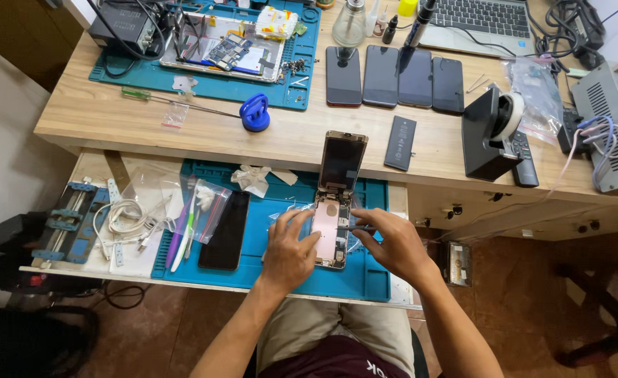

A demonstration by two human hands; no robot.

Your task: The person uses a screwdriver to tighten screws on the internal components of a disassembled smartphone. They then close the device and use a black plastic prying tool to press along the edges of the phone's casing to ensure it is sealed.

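An opened smartphone [331, 227] lies on a blue work mat [281, 210] on a pull-out shelf, its insides showing. Its screen panel [341, 162] stands hinged upward against the desk edge. My left hand [289, 246] rests on the phone's left side and steadies the body. My right hand [386, 238] pinches a thin tool [359, 227], tweezers or a small screwdriver, whose tip points into the phone's right side.
A dark phone [223, 231], plastic bags with tools [197, 210] and white cables [123, 220] lie left on the shelf. On the desk [113, 115] stand a loose battery [399, 143], a row of phones [393, 75], a blue suction cup [255, 112], a black box [487, 133] and a laptop [480, 17].
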